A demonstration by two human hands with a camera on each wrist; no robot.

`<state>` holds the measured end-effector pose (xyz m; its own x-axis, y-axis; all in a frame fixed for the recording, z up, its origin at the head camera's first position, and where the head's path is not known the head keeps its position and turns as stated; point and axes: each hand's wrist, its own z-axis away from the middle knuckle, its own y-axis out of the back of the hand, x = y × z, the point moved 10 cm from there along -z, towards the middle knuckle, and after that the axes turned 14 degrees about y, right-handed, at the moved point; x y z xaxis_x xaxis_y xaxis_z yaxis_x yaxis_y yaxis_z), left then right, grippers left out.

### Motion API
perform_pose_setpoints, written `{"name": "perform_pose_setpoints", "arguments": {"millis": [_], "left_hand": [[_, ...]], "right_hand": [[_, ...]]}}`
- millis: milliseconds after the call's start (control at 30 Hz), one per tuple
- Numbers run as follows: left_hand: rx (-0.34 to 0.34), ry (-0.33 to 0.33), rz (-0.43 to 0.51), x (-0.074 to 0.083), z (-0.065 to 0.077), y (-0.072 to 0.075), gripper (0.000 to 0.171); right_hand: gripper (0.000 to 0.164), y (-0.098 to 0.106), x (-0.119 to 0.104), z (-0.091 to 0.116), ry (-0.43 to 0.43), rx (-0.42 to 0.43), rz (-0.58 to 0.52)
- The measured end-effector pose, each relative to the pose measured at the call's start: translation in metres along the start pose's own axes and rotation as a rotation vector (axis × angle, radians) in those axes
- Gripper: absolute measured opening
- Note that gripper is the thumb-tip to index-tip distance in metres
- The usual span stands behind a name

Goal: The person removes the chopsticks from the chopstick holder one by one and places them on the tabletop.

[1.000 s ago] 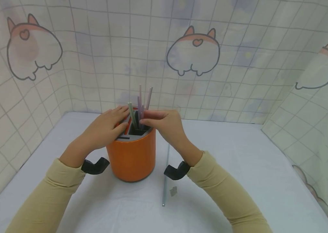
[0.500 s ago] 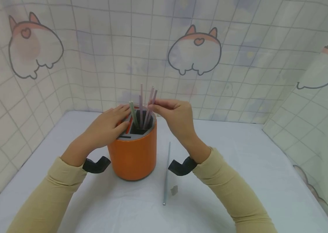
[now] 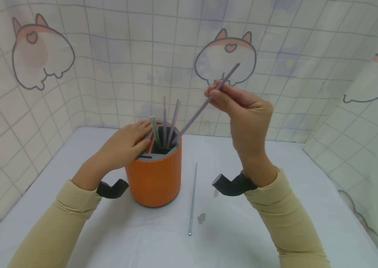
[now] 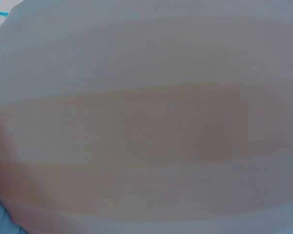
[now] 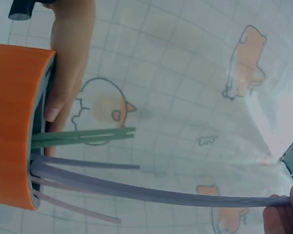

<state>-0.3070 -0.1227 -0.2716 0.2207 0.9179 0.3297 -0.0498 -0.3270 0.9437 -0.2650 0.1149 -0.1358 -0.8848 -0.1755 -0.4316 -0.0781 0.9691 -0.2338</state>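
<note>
My right hand (image 3: 247,119) pinches a thin purple stick (image 3: 197,113) near its upper end, between thumb and fingers. The stick slants down to the left, its lower end in the opening of a round orange pen holder (image 3: 153,182). My left hand (image 3: 118,145) rests on the holder's grey, divided top. Green sticks (image 3: 155,131) and several pink and purple sticks (image 3: 165,121) stand in the same front compartment. In the right wrist view, the pinched stick runs from the holder (image 5: 10,126) to my fingertips (image 5: 278,217). The left wrist view shows only a blurred, close surface.
A pale blue stick (image 3: 193,201) lies on the white tabletop (image 3: 135,238) right of the holder. Beside it is a small grey patch (image 3: 201,218). A white gridded cloth (image 3: 292,74) with cartoon animals hangs behind and at both sides.
My right hand has moved up and right, away from the holder, drawing the purple stick most of the way out. My left hand stays on the holder.
</note>
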Motion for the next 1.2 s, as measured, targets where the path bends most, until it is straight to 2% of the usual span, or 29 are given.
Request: {"name": "perform_pose_setpoints", "arguments": {"millis": [100, 200, 267, 367, 467, 633, 733, 800, 900, 1000, 1200], "left_hand": [[0.004, -0.004, 0.001, 0.0, 0.0, 0.0, 0.056], [0.005, -0.005, 0.001, 0.0, 0.0, 0.0, 0.056], [0.004, -0.003, 0.004, -0.001, 0.0, 0.0, 0.056], [0.004, -0.001, 0.005, -0.001, 0.0, 0.0, 0.056], [0.005, -0.001, 0.005, 0.0, -0.001, 0.0, 0.056], [0.005, -0.006, 0.002, -0.001, -0.001, -0.001, 0.056], [0.004, -0.006, 0.001, -0.002, 0.0, -0.001, 0.056], [0.003, -0.006, 0.001, -0.003, 0.0, -0.001, 0.056], [0.003, -0.004, 0.001, -0.003, 0.0, -0.001, 0.056], [0.002, 0.001, 0.0, -0.003, 0.0, -0.001, 0.056], [0.003, 0.004, 0.003, -0.003, 0.001, 0.0, 0.056]], "right_hand": [[0.02, 0.018, -0.003, -0.006, -0.006, 0.071, 0.001], [0.021, 0.035, 0.002, -0.009, -0.044, 0.11, 0.031], [0.022, 0.045, 0.014, -0.007, -0.108, 0.119, 0.039], [0.02, 0.06, 0.044, 0.007, -0.239, 0.082, 0.066], [0.016, 0.076, 0.083, 0.033, -0.414, 0.001, 0.136], [0.032, 0.098, 0.144, 0.094, -0.746, -0.17, 0.267], [0.04, 0.106, 0.168, 0.131, -0.924, -0.233, 0.315], [0.04, 0.111, 0.179, 0.151, -1.018, -0.234, 0.327], [0.038, 0.114, 0.191, 0.176, -1.109, -0.236, 0.336], [0.036, 0.115, 0.198, 0.196, -1.161, -0.24, 0.332], [0.033, 0.114, 0.209, 0.218, -1.192, -0.224, 0.304]]}}
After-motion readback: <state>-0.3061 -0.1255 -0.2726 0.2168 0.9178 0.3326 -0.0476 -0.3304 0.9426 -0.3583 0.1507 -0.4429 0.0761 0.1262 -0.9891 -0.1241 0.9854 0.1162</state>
